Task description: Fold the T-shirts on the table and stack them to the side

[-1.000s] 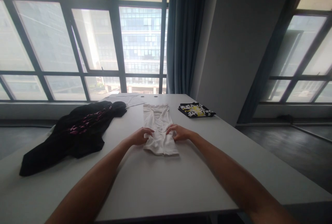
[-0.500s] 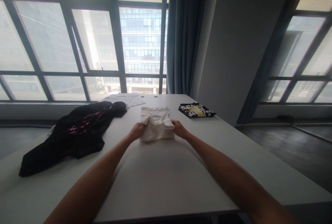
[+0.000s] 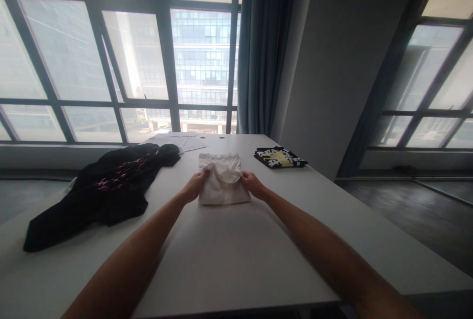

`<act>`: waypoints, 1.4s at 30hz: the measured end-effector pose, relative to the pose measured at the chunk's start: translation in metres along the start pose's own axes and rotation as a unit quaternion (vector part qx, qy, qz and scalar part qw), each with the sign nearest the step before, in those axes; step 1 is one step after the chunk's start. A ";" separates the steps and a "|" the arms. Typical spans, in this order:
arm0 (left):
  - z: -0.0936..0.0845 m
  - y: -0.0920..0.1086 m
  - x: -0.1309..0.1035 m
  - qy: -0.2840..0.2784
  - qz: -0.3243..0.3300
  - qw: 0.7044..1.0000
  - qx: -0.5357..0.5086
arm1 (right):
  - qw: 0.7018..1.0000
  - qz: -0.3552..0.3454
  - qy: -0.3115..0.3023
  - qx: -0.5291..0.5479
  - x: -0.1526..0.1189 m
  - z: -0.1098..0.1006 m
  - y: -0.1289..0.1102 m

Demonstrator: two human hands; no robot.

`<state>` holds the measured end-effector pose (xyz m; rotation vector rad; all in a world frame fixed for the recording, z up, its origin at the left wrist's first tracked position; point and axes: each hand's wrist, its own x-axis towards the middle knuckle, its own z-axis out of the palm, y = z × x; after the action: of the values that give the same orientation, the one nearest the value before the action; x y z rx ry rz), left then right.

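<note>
A white garment [image 3: 223,192], folded into a compact rectangle, lies on the white table [image 3: 236,255] in front of me. Its rounded collar shows on top, with creases around it. My left hand [image 3: 193,186] pinches the garment's left edge, fingers closed on the cloth. On the opposite side my right hand [image 3: 253,184] grips the fabric near the collar's right end. The fingertips of both hands are partly hidden by the cloth.
A black garment with a pink print [image 3: 99,188] is spread on the table's left. Folded black cloth with white and yellow print [image 3: 281,157] sits near the right edge. White sheets [image 3: 177,139] lie at the back left, by the windows.
The near part of the white garment lies flatter, and its round collar now shows. My right hand has shifted slightly left and inward with the cloth.
</note>
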<state>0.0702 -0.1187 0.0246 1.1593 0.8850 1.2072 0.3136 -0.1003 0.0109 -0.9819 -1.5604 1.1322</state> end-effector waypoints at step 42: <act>-0.034 -0.012 0.051 0.172 0.127 0.835 0.508 | 0.848 0.019 0.081 -0.524 0.053 0.004 0.014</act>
<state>0.0493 -0.0616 0.0091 1.9757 1.8193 1.1762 0.2986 -0.0478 0.0086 -1.7465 -2.0243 0.0960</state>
